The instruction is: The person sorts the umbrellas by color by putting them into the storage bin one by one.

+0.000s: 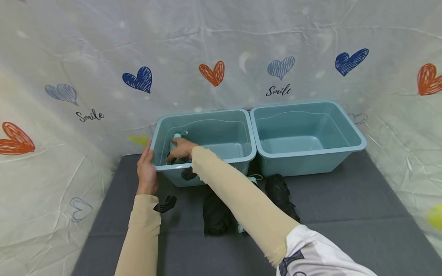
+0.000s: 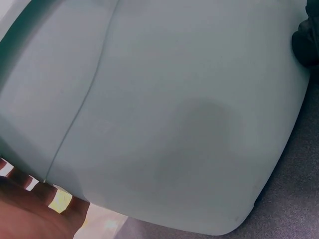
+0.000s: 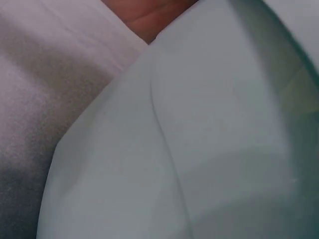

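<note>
My right hand (image 1: 183, 149) reaches into the left teal plastic bin (image 1: 224, 113) at its near left corner. Its fingers hold a pale teal cylinder-like thing (image 1: 177, 136) with a light end and a small loop; most of it is hidden by the hand and the bin's front wall. Flat against the outside of that bin's left end lies my left hand (image 1: 147, 174), fingers pointing up toward the rim. In the left wrist view, its fingers (image 2: 65, 204) pass behind the bin's wall (image 2: 174, 149). The right wrist view mostly shows the bin's outer wall (image 3: 114, 164).
A second teal bin (image 1: 300, 165) stands close on the right. On the dark grey table (image 1: 345, 214) in front lie two black bundled things (image 1: 217, 212), (image 1: 279, 193), with a pale teal thing (image 1: 240, 228) partly under my right forearm. A heart-printed cloth (image 1: 241, 50) hangs behind.
</note>
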